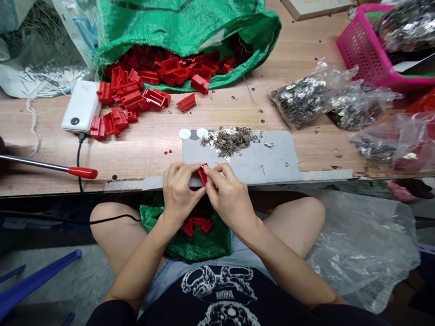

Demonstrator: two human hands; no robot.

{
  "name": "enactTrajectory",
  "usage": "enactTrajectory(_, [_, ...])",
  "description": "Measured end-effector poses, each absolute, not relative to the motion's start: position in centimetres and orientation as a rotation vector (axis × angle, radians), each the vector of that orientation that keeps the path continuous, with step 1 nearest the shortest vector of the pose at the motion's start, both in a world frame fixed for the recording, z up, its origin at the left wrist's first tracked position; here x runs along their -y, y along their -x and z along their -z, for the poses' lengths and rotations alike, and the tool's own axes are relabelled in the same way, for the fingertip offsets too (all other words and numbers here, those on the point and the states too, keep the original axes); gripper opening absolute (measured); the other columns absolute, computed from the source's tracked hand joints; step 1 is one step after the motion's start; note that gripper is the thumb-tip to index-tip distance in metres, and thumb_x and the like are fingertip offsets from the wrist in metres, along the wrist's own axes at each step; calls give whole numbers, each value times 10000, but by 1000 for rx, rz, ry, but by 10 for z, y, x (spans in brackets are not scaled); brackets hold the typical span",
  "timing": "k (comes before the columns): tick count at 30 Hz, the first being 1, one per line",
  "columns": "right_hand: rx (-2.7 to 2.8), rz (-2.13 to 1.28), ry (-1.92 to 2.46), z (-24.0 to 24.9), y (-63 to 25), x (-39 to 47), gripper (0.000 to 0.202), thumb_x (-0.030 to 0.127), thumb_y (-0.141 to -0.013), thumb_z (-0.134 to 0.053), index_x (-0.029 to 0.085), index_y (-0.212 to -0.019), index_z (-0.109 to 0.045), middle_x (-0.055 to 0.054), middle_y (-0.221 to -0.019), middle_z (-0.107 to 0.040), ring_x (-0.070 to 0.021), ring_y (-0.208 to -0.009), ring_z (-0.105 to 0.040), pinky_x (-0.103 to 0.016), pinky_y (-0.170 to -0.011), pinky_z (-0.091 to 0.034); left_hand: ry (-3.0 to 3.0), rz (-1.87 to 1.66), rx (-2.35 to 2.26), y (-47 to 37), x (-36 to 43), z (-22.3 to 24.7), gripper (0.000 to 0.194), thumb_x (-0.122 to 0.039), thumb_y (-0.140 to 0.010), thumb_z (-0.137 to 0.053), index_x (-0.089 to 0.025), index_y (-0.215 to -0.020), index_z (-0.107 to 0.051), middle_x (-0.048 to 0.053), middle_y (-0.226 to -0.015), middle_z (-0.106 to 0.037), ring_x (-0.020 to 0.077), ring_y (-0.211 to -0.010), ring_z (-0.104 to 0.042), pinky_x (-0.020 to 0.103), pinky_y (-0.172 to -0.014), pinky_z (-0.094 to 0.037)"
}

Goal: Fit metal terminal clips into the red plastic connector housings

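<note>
Between my two hands, at the table's front edge, is a small red plastic housing (pixel 203 174). My left hand (pixel 179 188) grips it from the left with thumb and fingers. From the right, my right hand (pixel 227 192) pinches it, with the fingertips at its upper end; any small part there is too hidden to name. Just beyond lies a pile of small metal clips (pixel 231 142) on a grey mat (pixel 281 154). Under my hands, a green bag (pixel 198 247) in my lap holds more red housings (pixel 201 224).
A large green sack (pixel 181 20) spills red housings (pixel 131 97) onto the table. Left are a white power bank (pixel 81 107) with a cable and a red-tipped lever (pixel 82 172). Right are bags of metal parts (pixel 301 99) and a pink basket (pixel 369 54).
</note>
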State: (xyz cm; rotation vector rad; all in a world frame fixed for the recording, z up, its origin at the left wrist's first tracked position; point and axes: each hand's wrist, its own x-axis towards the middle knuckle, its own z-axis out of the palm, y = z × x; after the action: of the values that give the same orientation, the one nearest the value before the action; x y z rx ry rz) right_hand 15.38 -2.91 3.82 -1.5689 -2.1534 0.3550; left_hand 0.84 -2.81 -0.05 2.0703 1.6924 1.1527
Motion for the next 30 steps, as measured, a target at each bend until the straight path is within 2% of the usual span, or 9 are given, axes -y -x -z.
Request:
enactTrajectory(3, [2220,-391,1604,-43,-154,25,318,236,-1024,-450,183,-1176,-725,-96,-1001,-639,-140,-637,-598,-260,-484,-396,-2072,-1177,-1705,-9,29,0,306,-299,-879,-761,-191,-1155,-686,64,-1034,-768,253,-987,-620,391,-889,-485])
enactTrajectory(6, [2228,-464,1589,-45,-156,22,310,218,-1015,-464,163,-1170,-727,-97,-998,-640,-157,-661,-614,-275,-526,-437,-2072,-1187,-1719,-9,29,1,313,-280,-867,-769,-187,-1154,-688,63,-1028,-769,253,-974,-615,388,-884,-486])
enactTrajectory(10, [2106,-528,1502,-42,-159,24,311,185,-998,-482,166,-1221,-698,-98,-1002,-655,-200,-801,-673,-307,-647,-523,-2072,-1160,-1729,-10,30,1,368,-257,-830,-791,-196,-1177,-685,63,-1042,-767,260,-989,-615,401,-893,-482])
enactTrajectory(13, [1990,-543,1501,-40,-158,30,272,170,-982,-496,192,-1177,-684,-93,-1034,-674,-212,-872,-687,-324,-710,-546,-2061,-1145,-1738,-10,30,1,385,-253,-823,-793,-205,-1189,-683,63,-1062,-765,267,-1010,-617,405,-904,-478])
enactTrajectory(17, [1962,-503,1556,-40,-152,35,214,173,-978,-488,185,-1076,-678,-101,-1027,-666,-222,-867,-692,-328,-689,-540,-2053,-1147,-1737,-10,31,1,374,-245,-828,-788,-205,-1185,-682,57,-1070,-767,268,-1014,-615,402,-904,-478])
enactTrajectory(30, [1932,-621,1584,-45,-153,28,178,170,-966,-499,200,-1032,-662,-90,-1015,-666,-217,-863,-678,-332,-726,-525,-2056,-1125,-1723,-10,30,-1,369,-296,-839,-798,-207,-1175,-674,61,-1062,-761,266,-1013,-617,406,-892,-474])
